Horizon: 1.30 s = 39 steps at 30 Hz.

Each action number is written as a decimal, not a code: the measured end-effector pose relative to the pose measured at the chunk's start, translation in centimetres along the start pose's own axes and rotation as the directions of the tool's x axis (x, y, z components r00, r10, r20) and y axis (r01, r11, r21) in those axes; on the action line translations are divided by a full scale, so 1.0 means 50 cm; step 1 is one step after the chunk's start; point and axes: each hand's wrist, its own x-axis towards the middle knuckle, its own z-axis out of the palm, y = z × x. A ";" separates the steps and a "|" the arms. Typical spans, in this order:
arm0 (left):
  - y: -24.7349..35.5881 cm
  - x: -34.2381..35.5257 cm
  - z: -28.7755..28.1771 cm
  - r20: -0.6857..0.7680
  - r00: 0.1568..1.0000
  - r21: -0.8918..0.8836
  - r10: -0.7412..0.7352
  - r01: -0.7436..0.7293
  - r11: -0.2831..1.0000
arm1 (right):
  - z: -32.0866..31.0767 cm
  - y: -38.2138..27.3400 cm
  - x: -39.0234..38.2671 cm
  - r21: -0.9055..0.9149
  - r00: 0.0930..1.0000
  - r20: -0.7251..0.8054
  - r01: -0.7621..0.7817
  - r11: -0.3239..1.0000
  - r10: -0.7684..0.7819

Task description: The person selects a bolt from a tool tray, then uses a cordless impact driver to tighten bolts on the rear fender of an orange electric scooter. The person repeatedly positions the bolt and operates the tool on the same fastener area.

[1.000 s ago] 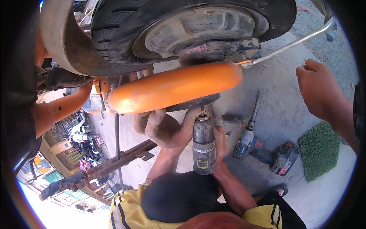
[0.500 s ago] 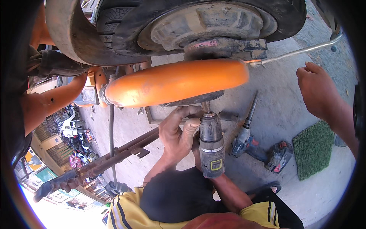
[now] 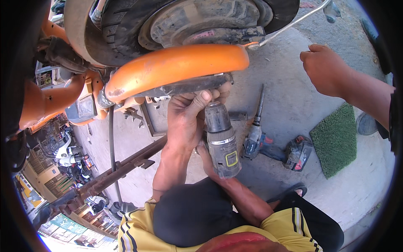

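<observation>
My right hand (image 3: 325, 69) reaches in from the right edge, its fingers curled into a loose fist with nothing seen in it, hovering over the concrete near the orange fender (image 3: 176, 67). My left hand is out of view. Below me a co-worker in a black cap (image 3: 191, 216) and yellow shirt holds a grey cordless drill (image 3: 221, 140) upright. One of the co-worker's hands (image 3: 187, 115) wraps the chuck right under the fender's dark underside. Above the fender sits a dusty wheel hub (image 3: 201, 21) inside a black tyre.
A second cordless drill (image 3: 256, 138) with a long bit and a battery pack (image 3: 299, 153) lie on the concrete, beside a green mat (image 3: 338, 140). A rusty steel bar (image 3: 113, 174) runs lower left. A thin metal rod (image 3: 289, 25) sticks out at the upper right.
The co-worker's drill has come up to the fender's underside, and their hand has moved onto the chuck. My right hand has barely shifted.
</observation>
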 end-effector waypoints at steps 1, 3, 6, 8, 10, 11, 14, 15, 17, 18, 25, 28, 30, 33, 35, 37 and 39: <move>-0.002 -0.001 0.007 0.023 1.000 -0.032 -0.012 0.012 0.999 | 0.030 0.036 -0.016 0.225 0.992 -0.124 0.037 0.974 -0.009; -0.006 0.003 0.021 0.073 0.997 -0.101 -0.032 0.039 0.994 | 0.065 0.089 -0.049 0.603 0.933 -0.355 0.180 0.777 0.059; -0.010 0.004 0.021 0.105 0.994 -0.081 -0.022 0.031 0.996 | 0.108 -0.060 -0.035 0.846 0.566 -0.499 0.155 0.511 0.656; 0.020 -0.009 -0.011 0.015 0.999 0.047 0.042 -0.043 0.998 | 0.180 -0.292 0.089 0.922 0.376 -0.377 0.240 0.304 0.846; 0.007 -0.008 -0.010 0.056 0.998 0.156 -0.001 -0.008 0.988 | 0.218 -0.482 0.129 0.949 0.282 -0.256 0.257 0.184 0.925; 0.001 0.003 0.000 0.089 0.996 0.165 -0.019 0.004 0.986 | 0.227 -0.547 0.142 0.959 0.274 -0.201 0.249 0.133 0.940; 0.018 -0.007 -0.002 0.014 1.000 0.293 0.008 -0.012 0.956 | 0.235 -0.636 0.196 0.956 0.351 -0.171 0.286 0.068 0.921; 0.012 -0.010 0.003 -0.011 1.000 0.296 0.020 -0.016 0.955 | 0.239 -0.632 0.193 0.959 0.334 -0.187 0.268 0.097 0.924; -0.001 -0.009 0.006 0.016 0.999 0.217 0.046 -0.048 0.975 | 0.266 -0.625 0.203 0.957 0.366 -0.226 0.256 0.136 0.903; -0.013 0.002 -0.009 0.040 0.999 0.170 0.031 -0.037 0.985 | 0.300 -0.632 0.220 0.960 0.373 -0.229 0.237 0.146 0.899; 0.019 -0.034 0.026 0.137 0.991 0.106 0.007 -0.022 0.994 | 0.335 -0.637 0.216 0.973 0.459 -0.177 0.213 0.085 0.871; 0.004 -0.022 0.008 0.148 0.988 0.158 0.038 -0.062 0.986 | 0.371 -0.647 0.254 0.952 0.354 -0.280 0.222 0.210 0.893; -0.004 -0.022 0.011 0.121 0.992 0.155 0.030 -0.048 0.987 | 0.399 -0.657 0.251 0.939 0.297 -0.330 0.201 0.279 0.896; -0.011 -0.008 -0.011 0.188 0.982 0.087 0.012 -0.029 0.996 | 0.393 -0.656 0.261 0.930 0.249 -0.360 0.177 0.323 0.899; 0.004 0.006 -0.043 0.168 0.985 0.131 0.028 -0.050 0.990 | 0.375 -0.656 0.286 0.936 0.250 -0.331 0.213 0.282 0.910; 0.020 0.007 -0.035 0.179 0.984 0.190 0.020 -0.054 0.980 | 0.339 -0.664 0.276 0.944 0.248 -0.265 0.263 0.199 0.932; 0.014 0.007 -0.010 0.204 0.978 0.130 -0.036 0.009 0.991 | 0.302 -0.646 0.252 0.945 0.231 -0.199 0.302 0.125 0.952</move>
